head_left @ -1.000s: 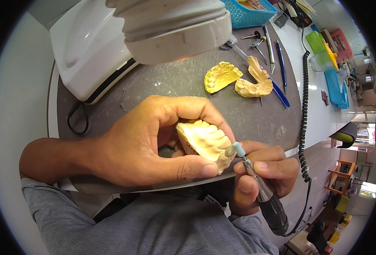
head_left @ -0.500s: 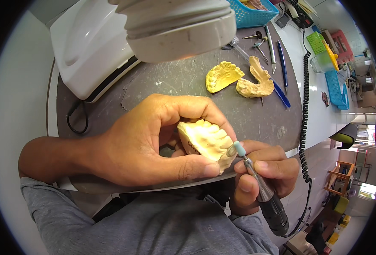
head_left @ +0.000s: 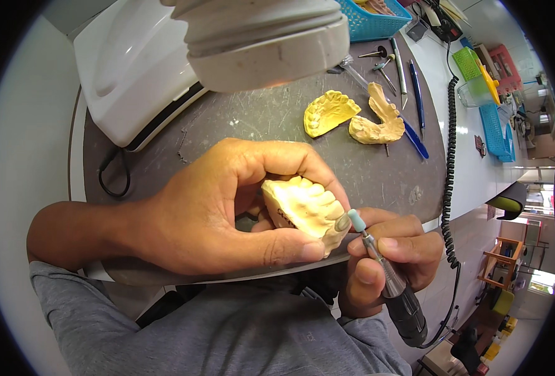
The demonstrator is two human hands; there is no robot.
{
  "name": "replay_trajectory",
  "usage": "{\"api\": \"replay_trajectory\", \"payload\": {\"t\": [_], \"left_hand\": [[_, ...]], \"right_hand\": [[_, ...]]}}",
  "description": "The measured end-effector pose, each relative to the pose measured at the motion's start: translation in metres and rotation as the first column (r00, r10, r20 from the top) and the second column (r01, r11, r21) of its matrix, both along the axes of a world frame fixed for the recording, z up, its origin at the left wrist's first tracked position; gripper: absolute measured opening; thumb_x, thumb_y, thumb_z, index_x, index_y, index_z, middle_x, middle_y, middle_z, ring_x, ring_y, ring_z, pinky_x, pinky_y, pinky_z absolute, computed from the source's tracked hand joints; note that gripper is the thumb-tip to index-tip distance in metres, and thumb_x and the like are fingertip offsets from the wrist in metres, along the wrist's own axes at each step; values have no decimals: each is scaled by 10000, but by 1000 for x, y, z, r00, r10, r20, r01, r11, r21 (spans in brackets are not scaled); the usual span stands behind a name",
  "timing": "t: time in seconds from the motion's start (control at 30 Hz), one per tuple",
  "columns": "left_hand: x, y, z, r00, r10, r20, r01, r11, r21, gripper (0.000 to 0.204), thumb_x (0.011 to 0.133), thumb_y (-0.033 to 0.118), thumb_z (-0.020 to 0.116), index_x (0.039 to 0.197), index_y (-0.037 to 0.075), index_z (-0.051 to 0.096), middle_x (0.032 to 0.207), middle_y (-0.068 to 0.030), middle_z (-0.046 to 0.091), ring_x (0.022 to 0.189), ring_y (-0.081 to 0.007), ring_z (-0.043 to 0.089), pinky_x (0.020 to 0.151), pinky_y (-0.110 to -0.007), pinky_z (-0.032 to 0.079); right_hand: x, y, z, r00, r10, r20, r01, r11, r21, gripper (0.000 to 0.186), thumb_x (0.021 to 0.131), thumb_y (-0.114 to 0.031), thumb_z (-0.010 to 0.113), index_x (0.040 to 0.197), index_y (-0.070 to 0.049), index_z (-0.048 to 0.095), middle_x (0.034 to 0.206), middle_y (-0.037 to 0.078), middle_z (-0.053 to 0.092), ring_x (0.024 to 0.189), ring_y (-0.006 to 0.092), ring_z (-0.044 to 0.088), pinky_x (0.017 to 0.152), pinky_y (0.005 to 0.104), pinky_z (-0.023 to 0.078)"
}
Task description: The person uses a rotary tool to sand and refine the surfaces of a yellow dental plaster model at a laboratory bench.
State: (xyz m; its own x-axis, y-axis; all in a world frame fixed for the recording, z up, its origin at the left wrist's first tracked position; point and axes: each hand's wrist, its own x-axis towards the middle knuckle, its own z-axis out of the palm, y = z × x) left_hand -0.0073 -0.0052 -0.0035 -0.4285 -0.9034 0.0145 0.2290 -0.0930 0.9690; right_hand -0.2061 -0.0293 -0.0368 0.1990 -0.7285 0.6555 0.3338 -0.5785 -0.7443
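My left hand (head_left: 246, 213) is closed around a pale yellow dental cast (head_left: 302, 207), thumb along its near side and index finger curled over the far side. The cast's row of teeth faces right, and dark writing marks its cut edge. In my right hand (head_left: 396, 244) is a rotary handpiece (head_left: 393, 279) with a black lower body and a metal front, gripped like a pen. Its light green grinding stone (head_left: 356, 220) is close beside the cast's end tooth, by my left fingertip; whether it touches the cast I cannot tell.
Beyond my hands lie a yellow cast (head_left: 331, 113) and a tan U-shaped cast (head_left: 379, 119). A knife (head_left: 400, 69), a blue pen (head_left: 417, 100) and loose burs (head_left: 384, 74) are at the far right. A white suction nozzle (head_left: 268, 53) hangs overhead. The handpiece's coiled cord (head_left: 451, 169) runs down the right.
The handpiece and my right hand have shifted very slightly right, moving the stone a little off the end tooth. My left hand and the cast stay in place.
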Motion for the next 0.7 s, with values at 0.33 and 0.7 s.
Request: {"api": "replay_trajectory", "payload": {"t": [0.33,0.7], "left_hand": [[0,-2,-1,999,-1,32,2,1000,-11,352,769,121,722,1040,-30,555,991,-86,568,924,-122,558,807,-259,431],[1,-1,1,999,-9,53,10,1000,-19,343,774,116,719,1040,-28,557,998,-90,576,929,-126,565,814,-262,437]], "right_hand": [[-3,-2,0,999,37,-28,-38,999,-22,353,751,-70,765,947,32,489,789,175,608,805,323,677,678,337,596],[-4,-2,0,998,55,-27,-56,998,-12,343,759,-61,756,958,23,490,789,172,622,824,330,675,709,355,582]]}}
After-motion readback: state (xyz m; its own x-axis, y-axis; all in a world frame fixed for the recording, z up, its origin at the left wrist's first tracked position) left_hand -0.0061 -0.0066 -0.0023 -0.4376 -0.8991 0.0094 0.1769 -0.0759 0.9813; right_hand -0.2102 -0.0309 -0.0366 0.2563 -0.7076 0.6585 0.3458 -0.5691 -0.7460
